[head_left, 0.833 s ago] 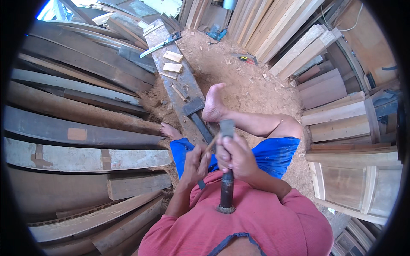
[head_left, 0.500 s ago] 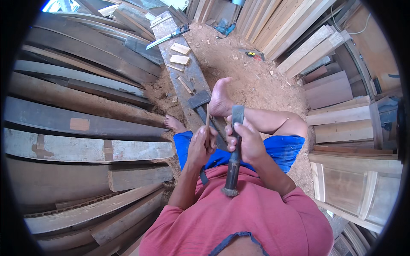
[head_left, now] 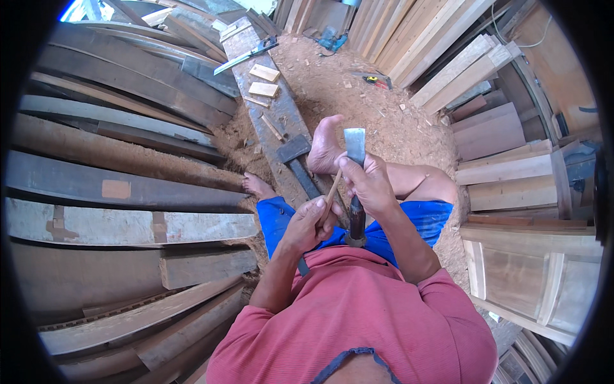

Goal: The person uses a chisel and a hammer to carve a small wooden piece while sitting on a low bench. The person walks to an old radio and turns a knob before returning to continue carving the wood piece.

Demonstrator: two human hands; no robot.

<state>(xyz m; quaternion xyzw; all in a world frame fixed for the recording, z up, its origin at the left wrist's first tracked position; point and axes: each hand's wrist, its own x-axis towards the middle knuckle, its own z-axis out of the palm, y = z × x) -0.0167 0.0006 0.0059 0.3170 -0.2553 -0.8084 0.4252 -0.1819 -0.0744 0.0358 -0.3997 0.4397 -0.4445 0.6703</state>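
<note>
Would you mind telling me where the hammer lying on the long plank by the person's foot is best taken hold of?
Probably by its dark handle, from the near end. The hammer lies flat on the plank, head away from the person, handle running back toward the right foot and free on top. Both the left hand and right hand are occupied, with a thin stick and a chisel.

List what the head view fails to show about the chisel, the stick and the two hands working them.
- Chisel: the middle of its shaft is covered by the right hand, head view.
- Thin wooden stick: its lower end disappears inside the left hand.
- Where the stick meets the chisel blade: hidden behind the right-hand fingers.
- Mallet on the plank: its handle end is hidden by the left hand.
</note>
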